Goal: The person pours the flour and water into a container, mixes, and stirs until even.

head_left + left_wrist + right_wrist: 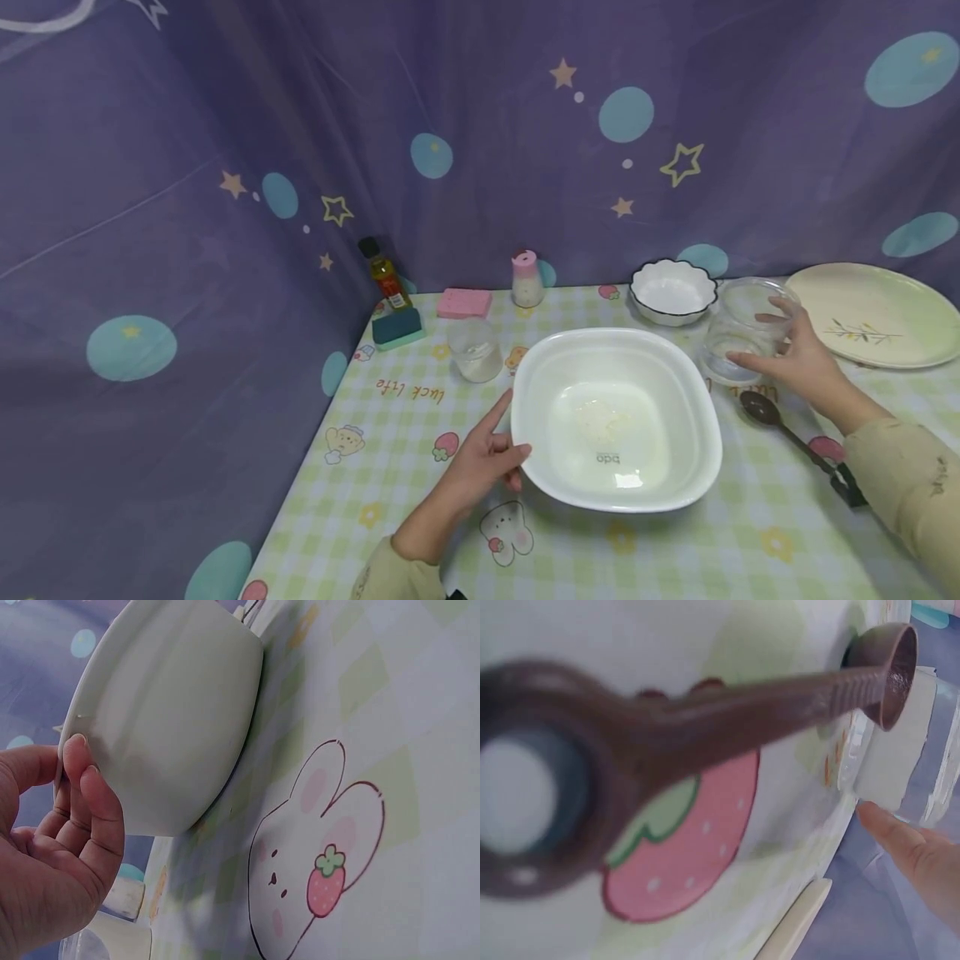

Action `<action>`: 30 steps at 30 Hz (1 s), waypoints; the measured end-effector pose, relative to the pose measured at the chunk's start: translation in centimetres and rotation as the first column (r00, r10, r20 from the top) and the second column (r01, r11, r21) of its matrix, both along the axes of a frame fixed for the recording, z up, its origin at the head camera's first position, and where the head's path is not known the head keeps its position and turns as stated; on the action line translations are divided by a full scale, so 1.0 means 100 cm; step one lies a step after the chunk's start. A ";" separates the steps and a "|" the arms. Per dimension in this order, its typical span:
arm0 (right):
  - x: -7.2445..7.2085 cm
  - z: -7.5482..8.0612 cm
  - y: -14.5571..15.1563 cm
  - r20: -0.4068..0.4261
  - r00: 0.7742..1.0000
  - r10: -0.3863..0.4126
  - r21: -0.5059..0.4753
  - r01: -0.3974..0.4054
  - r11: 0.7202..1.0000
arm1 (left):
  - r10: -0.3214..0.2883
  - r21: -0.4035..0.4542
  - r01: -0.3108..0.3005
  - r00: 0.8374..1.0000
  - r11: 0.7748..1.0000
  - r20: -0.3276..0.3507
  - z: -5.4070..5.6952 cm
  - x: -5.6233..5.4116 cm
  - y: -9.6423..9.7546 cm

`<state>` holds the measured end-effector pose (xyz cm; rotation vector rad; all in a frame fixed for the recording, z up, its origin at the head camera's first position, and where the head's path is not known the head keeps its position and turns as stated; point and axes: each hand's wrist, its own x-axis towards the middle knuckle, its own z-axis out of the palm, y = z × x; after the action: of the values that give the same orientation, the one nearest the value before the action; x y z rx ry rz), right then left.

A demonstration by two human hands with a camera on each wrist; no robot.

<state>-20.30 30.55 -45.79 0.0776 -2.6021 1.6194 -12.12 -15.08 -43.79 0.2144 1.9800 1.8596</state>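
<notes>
A white basin (540, 358) stands at the middle of the table, with a pale patch and small lettering on its inside bottom. My left hand (483, 454) holds its left rim; in the left wrist view the thumb and fingers pinch the edge of the basin (172, 720). To the right of the basin, my right hand (802, 358) grips a clear, wide-mouthed container (738, 329) with the thumb in front and the fingers around the far side. Just in front of that container lies a dark brown ladle (787, 429), seen close up as the ladle (750, 712) in the right wrist view.
Behind the basin stand a scalloped white bowl (673, 292) and a pink-topped shaker (527, 279). An oval plate (885, 317) lies far right. At left are a clear cup (476, 354), a pink sponge (463, 303), a dark green sponge (397, 327) and an oil bottle (386, 275).
</notes>
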 end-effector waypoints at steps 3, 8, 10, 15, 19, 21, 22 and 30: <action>0.003 0.002 0.003 0.025 1.000 0.018 0.006 -0.018 1.000 | -0.001 0.000 0.001 1.000 1.000 -0.002 0.000 0.000 0.000; 0.011 0.003 0.011 0.095 0.995 0.019 0.058 -0.025 0.998 | -0.005 0.005 0.005 1.000 1.000 -0.005 -0.001 0.001 -0.001; 0.015 0.003 0.014 0.112 0.993 0.025 0.059 -0.032 0.998 | -0.006 0.005 0.006 1.000 1.000 -0.007 -0.001 0.001 -0.001; 0.031 0.004 0.021 0.115 0.993 0.023 0.072 -0.031 0.997 | -0.010 0.008 0.010 1.000 1.000 -0.008 -0.001 0.001 -0.001; 0.042 0.003 0.026 0.124 0.992 0.019 0.132 -0.035 0.991 | -0.012 0.012 0.012 1.000 1.000 -0.006 -0.001 0.001 -0.001; 0.047 0.002 0.029 0.124 0.992 0.020 0.173 -0.042 0.984 | -0.013 0.015 0.013 1.000 1.000 -0.008 -0.001 0.001 -0.001; 0.049 0.000 0.030 0.121 0.992 0.027 0.187 -0.050 0.981 | -0.014 0.016 0.014 1.000 1.000 -0.011 -0.001 0.001 -0.001; 0.072 -0.008 0.046 0.139 0.984 0.107 0.238 -0.138 0.961 | -0.026 0.028 0.026 1.000 0.999 -0.015 -0.001 0.000 -0.002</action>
<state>-13.12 35.16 -46.54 0.1602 -2.9394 1.3650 -12.16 -15.27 -43.93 0.2611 1.9518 1.8761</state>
